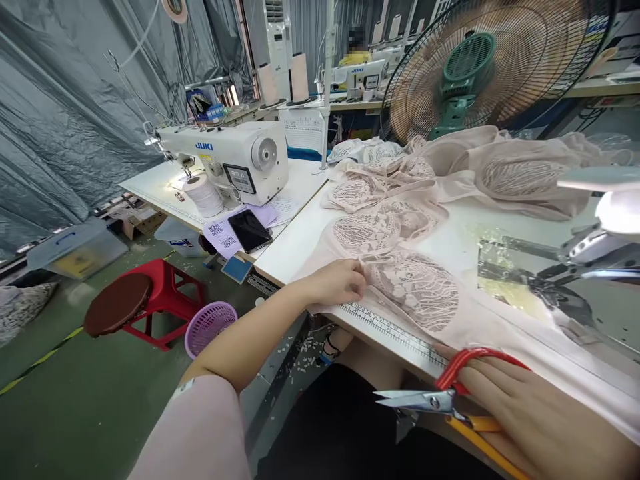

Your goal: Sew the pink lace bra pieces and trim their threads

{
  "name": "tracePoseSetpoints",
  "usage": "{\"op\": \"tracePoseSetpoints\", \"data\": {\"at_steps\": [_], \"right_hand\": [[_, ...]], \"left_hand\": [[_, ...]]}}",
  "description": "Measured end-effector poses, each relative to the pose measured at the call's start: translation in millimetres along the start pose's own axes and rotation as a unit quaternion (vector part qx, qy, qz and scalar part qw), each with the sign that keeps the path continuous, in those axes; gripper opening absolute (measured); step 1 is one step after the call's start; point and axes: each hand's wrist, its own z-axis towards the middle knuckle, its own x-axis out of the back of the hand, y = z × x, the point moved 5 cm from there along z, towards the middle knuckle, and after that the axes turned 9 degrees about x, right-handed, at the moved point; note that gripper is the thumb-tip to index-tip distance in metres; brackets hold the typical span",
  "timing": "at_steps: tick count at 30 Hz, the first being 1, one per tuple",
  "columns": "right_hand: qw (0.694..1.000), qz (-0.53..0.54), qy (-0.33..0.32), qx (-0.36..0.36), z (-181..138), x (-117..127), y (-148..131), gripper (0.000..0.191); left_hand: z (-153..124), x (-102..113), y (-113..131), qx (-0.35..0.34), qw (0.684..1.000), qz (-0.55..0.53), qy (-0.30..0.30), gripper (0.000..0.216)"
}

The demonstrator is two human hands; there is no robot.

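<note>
My left hand is closed, its curled fingers pinching the edge of a pale pink lace bra near the table's front edge. The bra lies spread on the white table, lace cups facing up. Low at the right, my right hand has scissors with red handles looped over its fingers, blades pointing left and slightly apart. Its fingertips reach the bra's lower edge and are partly hidden. An orange strip-like thing shows beneath that hand. A printed ruler runs along the table edge.
More pale pink bras are heaped at the back. A sewing machine part with a lamp stands right. A second sewing machine, thread cone and phone are left. A fan, red stool and purple basket surround the table.
</note>
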Motion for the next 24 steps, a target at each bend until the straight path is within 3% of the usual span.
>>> {"op": "tracePoseSetpoints", "data": {"at_steps": [7, 16, 24], "right_hand": [[0.997, -0.042, 0.009, 0.058, 18.1, 21.6, -15.6, 0.032], [0.994, -0.059, -0.062, 0.063, 27.6, 26.7, -24.1, 0.022], [0.995, -0.046, -0.068, 0.057, 27.2, 30.7, -19.6, 0.021]], "left_hand": [[0.1, 0.3, -1.9, -0.004, 1.000, 0.000, 0.003, 0.003], [1.3, -1.8, -5.0, -0.012, 0.999, -0.016, 0.027, 0.007], [-0.7, -1.3, -5.2, -0.016, 0.999, -0.031, 0.024, 0.006]]}}
